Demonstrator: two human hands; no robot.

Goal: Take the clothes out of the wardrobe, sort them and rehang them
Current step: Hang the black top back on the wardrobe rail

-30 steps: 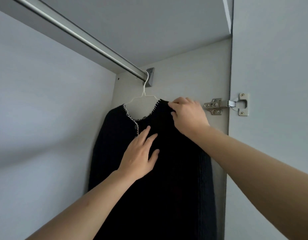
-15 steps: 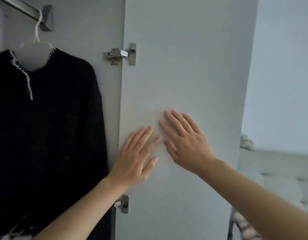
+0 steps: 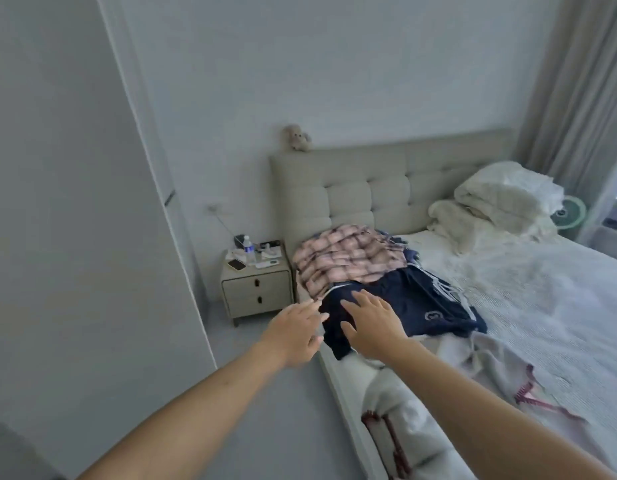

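Both hands were extended toward the near-left corner of the bed (image 3: 542, 306), fingers straight and spread, neither holding anything. The left hand (image 3: 293, 336) hung over the floor just beside the bed edge. The right hand (image 3: 371, 327) was in front of the dark blue garment (image 3: 421, 306); contact with the cloth could not be confirmed.

The clothes lay in a heap on the left side of the bed, below the headboard (image 3: 369, 181). The pink checked garment (image 3: 348, 259), a soft woven fabric with a blurred plaid pattern, lay on top at the far end. The dark blue garment lay under and nearer than it, smooth in surface, with white stripes along one edge and a small round white emblem. A pale grey garment (image 3: 473, 372) with dark red trim lay crumpled nearer still, partly over the bed edge.

The bed cover was white with a fine ribbed texture. The headboard was beige, padded and tufted in rectangular panels. White folded bedding (image 3: 497, 199), puffy and wrinkled, was stacked at the far right. A small plush toy (image 3: 296, 136) sat on the headboard's left end.

A beige two-drawer nightstand (image 3: 257, 292) with rounded corners stood left of the bed, bearing a water bottle (image 3: 248, 247), a phone (image 3: 237, 264) and small items too blurred to identify. A white wardrobe panel (image 3: 75, 202) filled the left. Grey curtains (image 3: 577, 81) hung at the far right.
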